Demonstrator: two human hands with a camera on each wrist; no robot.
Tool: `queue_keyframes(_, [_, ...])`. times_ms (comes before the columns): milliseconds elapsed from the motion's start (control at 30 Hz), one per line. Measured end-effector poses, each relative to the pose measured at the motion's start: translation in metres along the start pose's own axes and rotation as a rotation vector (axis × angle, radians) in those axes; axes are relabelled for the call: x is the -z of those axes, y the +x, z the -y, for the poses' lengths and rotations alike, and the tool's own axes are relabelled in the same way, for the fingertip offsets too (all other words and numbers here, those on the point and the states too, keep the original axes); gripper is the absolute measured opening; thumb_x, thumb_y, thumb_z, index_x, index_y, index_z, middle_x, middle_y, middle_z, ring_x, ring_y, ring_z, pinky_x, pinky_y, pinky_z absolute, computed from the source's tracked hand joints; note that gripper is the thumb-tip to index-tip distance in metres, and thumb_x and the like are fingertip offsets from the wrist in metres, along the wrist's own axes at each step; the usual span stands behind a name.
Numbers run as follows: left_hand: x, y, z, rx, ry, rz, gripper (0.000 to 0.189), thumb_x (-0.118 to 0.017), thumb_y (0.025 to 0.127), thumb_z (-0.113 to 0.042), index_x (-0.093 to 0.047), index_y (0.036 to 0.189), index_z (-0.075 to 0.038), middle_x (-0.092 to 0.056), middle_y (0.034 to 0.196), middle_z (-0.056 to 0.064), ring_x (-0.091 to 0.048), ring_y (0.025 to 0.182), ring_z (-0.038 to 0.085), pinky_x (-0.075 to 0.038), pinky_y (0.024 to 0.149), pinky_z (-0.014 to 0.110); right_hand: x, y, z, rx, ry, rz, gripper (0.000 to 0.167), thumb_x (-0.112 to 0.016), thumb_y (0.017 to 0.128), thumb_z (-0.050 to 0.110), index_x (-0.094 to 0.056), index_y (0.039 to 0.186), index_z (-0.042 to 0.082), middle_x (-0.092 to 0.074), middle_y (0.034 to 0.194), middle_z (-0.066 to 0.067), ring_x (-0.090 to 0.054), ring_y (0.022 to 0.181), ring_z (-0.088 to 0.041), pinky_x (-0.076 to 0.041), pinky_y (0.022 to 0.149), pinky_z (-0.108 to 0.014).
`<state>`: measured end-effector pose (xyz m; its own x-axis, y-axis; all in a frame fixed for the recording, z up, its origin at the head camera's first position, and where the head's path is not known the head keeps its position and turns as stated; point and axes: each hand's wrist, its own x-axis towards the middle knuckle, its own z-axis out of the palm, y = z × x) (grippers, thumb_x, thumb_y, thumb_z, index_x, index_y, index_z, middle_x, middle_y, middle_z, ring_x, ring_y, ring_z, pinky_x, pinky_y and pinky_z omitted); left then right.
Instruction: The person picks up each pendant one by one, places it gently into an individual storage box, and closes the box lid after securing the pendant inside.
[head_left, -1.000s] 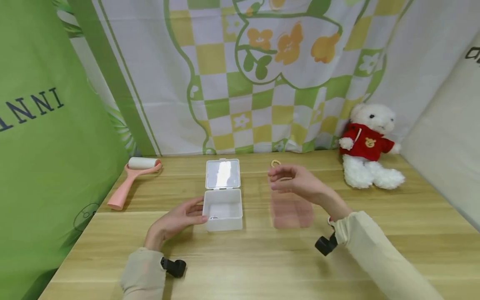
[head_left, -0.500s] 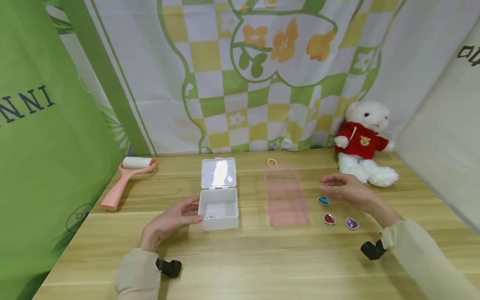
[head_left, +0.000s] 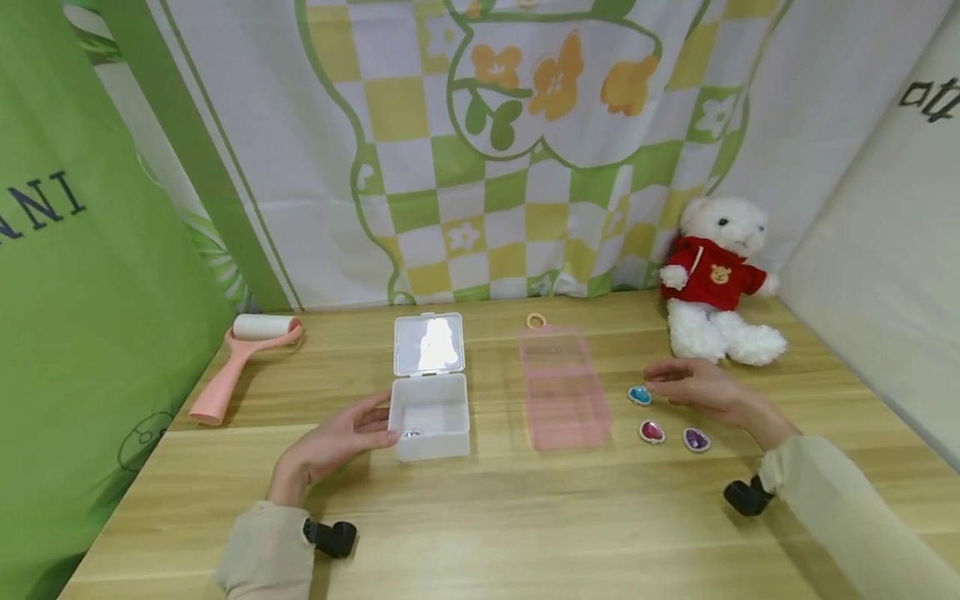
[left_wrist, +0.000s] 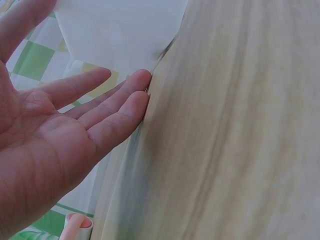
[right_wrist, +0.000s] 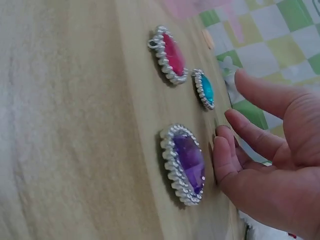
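My left hand rests at the left side of a small clear plastic box, its thumb over the front left corner. The lid is tipped back, and a little shiny piece lies inside. In the left wrist view the fingers are loosely extended beside the box wall. My right hand is low over the table, fingertips right at a teal heart-shaped gem pendant. A red gem pendant and a purple one, all silver-edged, lie near it. Nothing sits between the right fingers.
A see-through pink divided tray lies mid-table, with a small tan ring behind it. The pink lint roller is at the left. A white plush bear in a red hoodie sits back right against the curtain.
My right hand has swung right from above the pink tray, uncovering the gem pendants, and come down beside the teal one. The left hand stays at the box.
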<state>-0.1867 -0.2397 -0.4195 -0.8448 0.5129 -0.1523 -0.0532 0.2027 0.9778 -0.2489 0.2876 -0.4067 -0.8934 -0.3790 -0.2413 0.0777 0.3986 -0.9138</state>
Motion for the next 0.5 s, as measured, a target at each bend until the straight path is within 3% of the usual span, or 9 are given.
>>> queue_keyframes(233, [0.0001, -0.0005, -0.0007, 0.002, 0.007, 0.001, 0.079, -0.063, 0.093, -0.015, -0.012, 0.149, 0.007, -0.028, 0.147, 0.032, -0.03, 0.135, 0.045, -0.034, 0.107, 0.046, -0.0037, 0.0044, -0.0016, 0.007, -0.135, -0.016, 0.056, -0.068, 0.089, 0.016, -0.046, 0.132, -0.013, -0.053, 0.123, -0.023, -0.049, 0.099, -0.014, -0.048, 0.079, -0.024])
queue_keyframes(500, [0.0009, 0.0, -0.0007, -0.014, 0.005, 0.006, 0.079, -0.064, 0.093, -0.016, -0.013, 0.149, 0.009, -0.028, 0.147, 0.034, -0.03, 0.135, 0.045, -0.035, 0.106, 0.045, -0.0086, 0.0106, -0.0015, 0.045, -0.224, -0.056, 0.052, -0.078, 0.079, 0.011, -0.056, 0.122, -0.011, -0.054, 0.104, -0.013, -0.044, 0.087, -0.016, -0.044, 0.071, -0.021])
